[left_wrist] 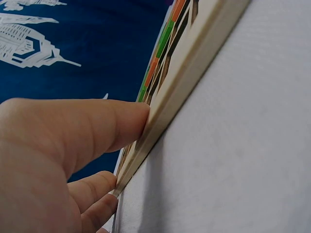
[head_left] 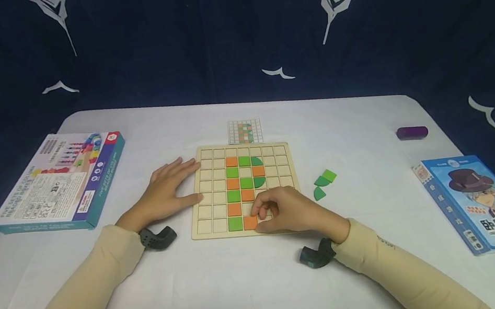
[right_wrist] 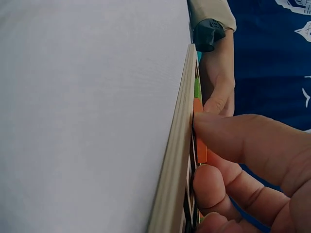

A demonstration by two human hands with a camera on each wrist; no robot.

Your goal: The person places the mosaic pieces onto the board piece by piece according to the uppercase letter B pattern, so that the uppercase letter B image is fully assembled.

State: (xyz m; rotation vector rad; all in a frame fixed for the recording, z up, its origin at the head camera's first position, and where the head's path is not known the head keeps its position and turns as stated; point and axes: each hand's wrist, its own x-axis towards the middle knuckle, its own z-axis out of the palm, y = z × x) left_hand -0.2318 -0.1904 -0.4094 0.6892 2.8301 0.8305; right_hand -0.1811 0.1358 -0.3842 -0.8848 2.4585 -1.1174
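My left hand (head_left: 167,192) lies with fingers spread and straight on the left edge of a wooden grid board (head_left: 206,229); in the left wrist view its thumb (left_wrist: 121,124) touches the rim. My right hand (head_left: 290,209) is over the board's lower right, fingers curled. Its thumb and fingers pinch an orange square tile (head_left: 250,222) in the bottom row; in the right wrist view the thumb covers part of the orange tile (right_wrist: 202,150). Orange and green squares fill part of the grid, with green quarter-circle pieces (head_left: 259,181) at upper right. The hand hides several cells.
A small pattern card (head_left: 245,132) lies behind the board. Several loose green pieces (head_left: 322,181) are to its right. A puzzle box (head_left: 61,180) lies at left, a blue game box (head_left: 486,200) at right, with a purple cylinder (head_left: 412,133) behind it.
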